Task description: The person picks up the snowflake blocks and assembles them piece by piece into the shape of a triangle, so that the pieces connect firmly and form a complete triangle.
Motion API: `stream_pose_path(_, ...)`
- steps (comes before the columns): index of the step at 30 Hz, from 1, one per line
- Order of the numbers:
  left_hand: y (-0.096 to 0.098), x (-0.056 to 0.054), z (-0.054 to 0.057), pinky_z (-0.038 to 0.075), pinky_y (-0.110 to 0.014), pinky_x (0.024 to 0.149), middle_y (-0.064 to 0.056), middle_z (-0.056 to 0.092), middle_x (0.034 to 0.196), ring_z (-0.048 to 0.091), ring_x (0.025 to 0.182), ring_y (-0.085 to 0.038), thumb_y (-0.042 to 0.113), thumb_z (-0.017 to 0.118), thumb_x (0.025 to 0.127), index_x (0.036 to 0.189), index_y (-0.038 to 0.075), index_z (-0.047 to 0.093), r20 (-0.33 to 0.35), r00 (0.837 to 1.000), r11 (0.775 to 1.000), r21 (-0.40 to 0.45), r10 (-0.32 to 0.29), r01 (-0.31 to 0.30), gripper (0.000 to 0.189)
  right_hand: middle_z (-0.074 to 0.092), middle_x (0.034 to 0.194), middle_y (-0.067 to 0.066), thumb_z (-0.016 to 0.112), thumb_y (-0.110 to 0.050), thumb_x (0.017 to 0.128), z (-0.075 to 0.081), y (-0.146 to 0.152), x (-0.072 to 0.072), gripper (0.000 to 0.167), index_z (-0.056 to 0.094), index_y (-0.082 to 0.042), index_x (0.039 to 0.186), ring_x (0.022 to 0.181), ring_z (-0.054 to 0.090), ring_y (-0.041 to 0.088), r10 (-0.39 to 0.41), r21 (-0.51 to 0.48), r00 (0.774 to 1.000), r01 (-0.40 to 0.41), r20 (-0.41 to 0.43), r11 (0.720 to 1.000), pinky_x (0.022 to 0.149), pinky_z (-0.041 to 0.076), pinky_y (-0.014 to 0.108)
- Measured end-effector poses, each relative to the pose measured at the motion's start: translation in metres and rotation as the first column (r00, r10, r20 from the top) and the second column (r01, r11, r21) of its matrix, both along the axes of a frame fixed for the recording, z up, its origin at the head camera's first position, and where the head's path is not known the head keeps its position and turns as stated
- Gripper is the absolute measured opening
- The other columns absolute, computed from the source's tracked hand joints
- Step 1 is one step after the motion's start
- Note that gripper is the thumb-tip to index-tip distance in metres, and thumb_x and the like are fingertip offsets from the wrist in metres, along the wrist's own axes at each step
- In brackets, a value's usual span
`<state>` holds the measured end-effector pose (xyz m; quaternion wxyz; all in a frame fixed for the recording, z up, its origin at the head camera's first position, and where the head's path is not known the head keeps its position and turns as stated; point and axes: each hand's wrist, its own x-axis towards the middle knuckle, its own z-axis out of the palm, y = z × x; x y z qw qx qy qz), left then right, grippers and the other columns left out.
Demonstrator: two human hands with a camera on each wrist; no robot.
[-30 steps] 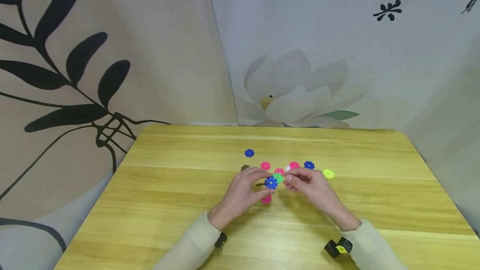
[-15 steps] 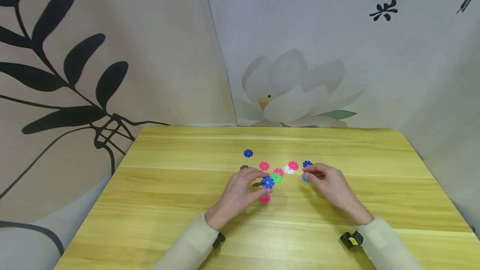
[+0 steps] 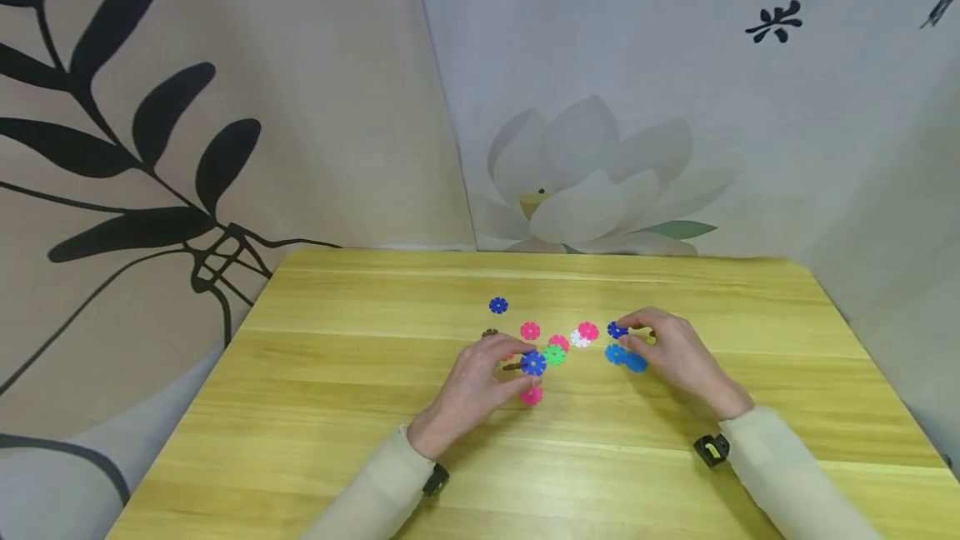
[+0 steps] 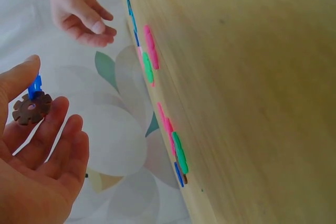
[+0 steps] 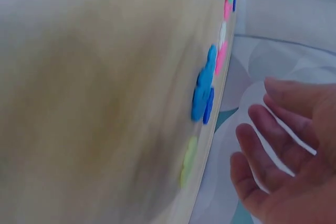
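In the head view my left hand [image 3: 476, 386] pinches a blue notched disc [image 3: 534, 363] between thumb and fingers. A brown notched disc [image 4: 32, 109] is slotted onto it at an angle, as the left wrist view shows. The right hand [image 3: 678, 357] hovers above the table, fingers loosely bent and apart from the thumb, nothing between them in the right wrist view. Near its fingertips in the head view are a dark blue disc [image 3: 616, 330] and two light blue discs [image 3: 615, 354]. The yellow disc [image 5: 188, 162] is mostly hidden behind this hand in the head view.
Between the hands lie a green disc [image 3: 554, 355], a white disc [image 3: 579, 339] and several pink discs [image 3: 530, 331]. Another dark blue disc [image 3: 498, 305] lies farther back. The wooden table [image 3: 375, 298] ends at a printed cloth backdrop [image 3: 360, 107].
My right hand has moved away from the left hand, to the right and slightly back. Light blue discs that it covered now show. The left hand keeps its hold, nearly still.
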<state>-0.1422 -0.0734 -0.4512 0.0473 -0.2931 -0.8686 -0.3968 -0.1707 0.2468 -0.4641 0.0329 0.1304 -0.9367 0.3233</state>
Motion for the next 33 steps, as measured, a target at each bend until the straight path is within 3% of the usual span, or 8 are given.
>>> stream_pose_path(6, 0.000, 0.000, 0.001, 0.056, -0.041, 0.098, -0.006, 0.071, 0.124, 0.069, 0.111, -0.028, 0.022, 0.084, 0.087, 0.125, 0.006, 0.071, 0.018, 1.000, 1.000, 0.012, -0.007, 0.006, 0.043, 0.070, 0.125, 0.017, 0.073, -0.007, 0.096, 0.002, 0.007, -0.015, 0.028, 0.071, -0.002, 0.124, 0.115, 0.065, 0.039, 0.095, 0.042, 0.995, -0.095, -0.010, 0.995, 0.096, 0.053, 0.059)
stream_pose_path(14, -0.001, 0.000, 0.000, 0.056, -0.040, 0.099, -0.005, 0.071, 0.125, 0.069, 0.112, -0.027, 0.022, 0.084, 0.088, 0.125, 0.006, 0.071, 0.027, 1.000, 1.000, -0.002, -0.004, 0.004, 0.042, 0.066, 0.132, 0.019, 0.071, -0.005, 0.097, -0.001, 0.016, -0.030, 0.034, 0.067, 0.000, 0.130, 0.127, 0.057, 0.044, 0.181, 0.053, 0.979, -0.186, 0.090, 0.981, 0.105, 0.046, 0.063)
stream_pose_path(22, -0.002, 0.001, -0.001, 0.055, -0.038, 0.100, -0.003, 0.071, 0.125, 0.067, 0.113, -0.020, 0.023, 0.084, 0.088, 0.125, 0.008, 0.072, 0.021, 1.000, 1.000, -0.022, 0.000, 0.000, 0.041, 0.064, 0.134, 0.019, 0.070, -0.007, 0.098, -0.002, 0.020, -0.042, 0.039, 0.063, 0.001, 0.136, 0.120, 0.062, 0.038, 0.239, 0.030, 0.951, -0.249, 0.199, 0.968, 0.102, 0.051, 0.059)
stream_pose_path(33, 0.000, 0.000, -0.001, 0.055, -0.039, 0.100, -0.002, 0.070, 0.126, 0.067, 0.114, -0.018, 0.024, 0.084, 0.088, 0.126, 0.010, 0.072, 0.013, 1.000, 1.000, -0.023, -0.002, 0.002, 0.042, 0.061, 0.128, 0.014, 0.071, -0.005, 0.097, -0.006, 0.023, -0.054, 0.035, 0.067, 0.001, 0.131, 0.115, 0.060, 0.032, 0.272, 0.016, 0.929, -0.285, 0.251, 0.958, 0.102, 0.051, 0.056)
